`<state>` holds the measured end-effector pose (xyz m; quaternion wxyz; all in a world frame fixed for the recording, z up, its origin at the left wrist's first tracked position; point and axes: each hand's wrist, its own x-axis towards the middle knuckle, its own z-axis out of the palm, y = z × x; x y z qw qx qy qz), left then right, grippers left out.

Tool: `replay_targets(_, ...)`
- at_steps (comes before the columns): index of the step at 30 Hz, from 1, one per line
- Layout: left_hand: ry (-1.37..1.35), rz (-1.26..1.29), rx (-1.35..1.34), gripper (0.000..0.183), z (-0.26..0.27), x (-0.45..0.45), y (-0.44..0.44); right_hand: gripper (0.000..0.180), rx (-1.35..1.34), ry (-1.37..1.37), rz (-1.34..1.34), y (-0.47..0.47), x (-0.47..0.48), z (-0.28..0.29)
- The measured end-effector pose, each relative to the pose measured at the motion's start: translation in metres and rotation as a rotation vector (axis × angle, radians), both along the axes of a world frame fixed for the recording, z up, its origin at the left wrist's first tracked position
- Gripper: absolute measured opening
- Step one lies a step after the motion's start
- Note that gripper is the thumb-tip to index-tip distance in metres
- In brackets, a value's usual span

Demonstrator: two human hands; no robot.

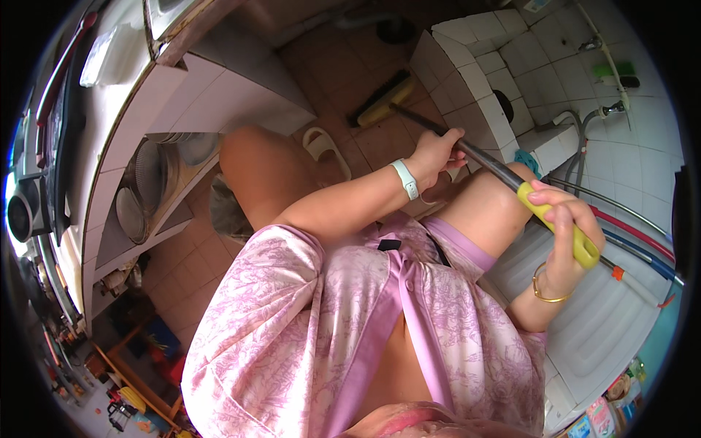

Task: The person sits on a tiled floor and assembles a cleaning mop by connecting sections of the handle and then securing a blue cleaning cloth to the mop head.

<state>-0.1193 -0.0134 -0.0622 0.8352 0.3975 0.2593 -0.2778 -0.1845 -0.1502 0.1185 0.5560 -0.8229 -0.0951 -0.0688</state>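
A long-handled floor brush slants from the floor up to my right side. Its yellow-green brush head, edged with dark bristles, rests on the reddish floor tiles. My left hand, with a pale watch on its wrist, grips the dark shaft about midway along. Around the yellow-green end grip my right hand is closed, a gold bangle on that wrist. The shaft passes above my right knee.
A white-tiled raised basin stands right of the brush head. Several poles lean over a white ribbed board at my right. To the left, a tiled counter has pot lids beneath it. A pale slipper is near the brush.
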Motion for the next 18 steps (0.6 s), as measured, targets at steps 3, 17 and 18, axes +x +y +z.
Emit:
replay_targets(3,-0.062,0.057,0.071,0.025,0.016,0.006,0.008,0.011,0.082,-0.166,0.064,0.001,-0.001,0.001)
replay_targets(17,-0.045,0.211,0.526,0.036,-0.094,0.102,0.171,0.009,0.066,-0.214,0.386,0.125,0.072,-0.161)
replay_targets(18,-0.021,0.194,0.521,0.037,-0.099,0.099,0.17,0.009,0.036,-0.201,0.419,0.127,0.072,-0.157)
